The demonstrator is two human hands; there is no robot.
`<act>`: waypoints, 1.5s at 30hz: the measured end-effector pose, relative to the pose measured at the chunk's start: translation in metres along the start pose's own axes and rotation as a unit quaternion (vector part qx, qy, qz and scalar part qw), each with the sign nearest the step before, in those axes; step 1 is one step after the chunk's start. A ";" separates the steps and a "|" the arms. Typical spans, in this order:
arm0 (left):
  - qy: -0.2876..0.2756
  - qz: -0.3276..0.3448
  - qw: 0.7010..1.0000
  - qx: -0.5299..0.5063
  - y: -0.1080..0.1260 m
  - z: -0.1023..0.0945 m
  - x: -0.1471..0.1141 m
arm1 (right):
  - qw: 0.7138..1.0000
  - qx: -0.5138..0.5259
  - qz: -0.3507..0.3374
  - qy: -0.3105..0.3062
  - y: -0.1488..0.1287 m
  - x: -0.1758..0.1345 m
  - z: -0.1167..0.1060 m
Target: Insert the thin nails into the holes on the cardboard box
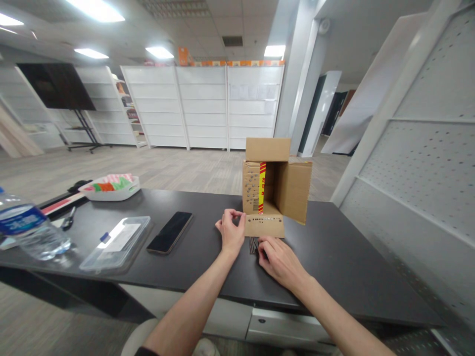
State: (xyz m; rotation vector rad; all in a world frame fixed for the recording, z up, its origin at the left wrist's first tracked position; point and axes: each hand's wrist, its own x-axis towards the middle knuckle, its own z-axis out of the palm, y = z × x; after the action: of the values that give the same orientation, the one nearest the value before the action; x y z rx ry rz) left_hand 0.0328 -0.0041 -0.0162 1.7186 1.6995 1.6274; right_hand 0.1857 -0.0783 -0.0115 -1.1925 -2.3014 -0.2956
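Observation:
An open cardboard box (293,190) stands on the dark table, its opening towards me. Its front flap (265,228) lies down and has a row of small holes. Several more holes or studs dot the box's left panel, beside a yellow and red tape strip (262,188). My left hand (233,231) is closed at the flap's left edge, thumb and forefinger together; what they pinch, if anything, is too small to tell. Just before the flap lies a bunch of thin metal screws or nails (253,245). Curled beside them is my right hand (278,257), its fingertips partly hidden.
On the dark table (334,257) to the left are a black phone (170,232), a clear plastic case (117,244), a water bottle (29,227) and a white basket (111,194) of colourful packets. A perforated white panel (426,163) borders the right side.

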 end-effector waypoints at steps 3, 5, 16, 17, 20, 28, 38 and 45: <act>-0.002 0.003 1.000 0.001 0.000 0.000 0.000 | 1.000 0.019 -0.002 -0.009 0.000 -0.001 0.000; -0.004 0.005 1.000 0.002 -0.001 0.000 0.000 | 0.999 0.030 -0.001 -0.017 0.000 -0.002 0.000; 0.003 0.010 1.000 -0.001 -0.003 0.002 0.000 | 0.992 0.110 0.025 -0.053 0.002 -0.005 0.002; 0.003 0.008 1.000 -0.002 -0.004 0.002 -0.001 | 0.991 0.119 0.025 -0.055 0.002 -0.005 0.003; 0.003 0.004 1.000 -0.004 -0.004 0.003 -0.001 | 0.988 0.141 0.024 -0.060 0.004 -0.006 0.004; 0.006 0.009 1.000 -0.002 -0.005 0.004 0.001 | 0.982 0.181 0.024 -0.055 0.006 -0.005 0.006; 0.003 -0.002 1.000 -0.004 -0.001 0.002 0.001 | 0.974 0.220 0.009 -0.045 0.003 -0.001 0.001; 0.003 -0.002 1.000 0.002 -0.001 0.002 0.001 | 0.970 0.239 0.003 -0.052 0.004 0.000 0.001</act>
State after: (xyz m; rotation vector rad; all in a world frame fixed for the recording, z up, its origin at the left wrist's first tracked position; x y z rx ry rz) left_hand 0.0337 -0.0018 -0.0176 1.7135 1.7094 1.6286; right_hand 0.1884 -0.0756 -0.0129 -0.9823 -2.2736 0.3188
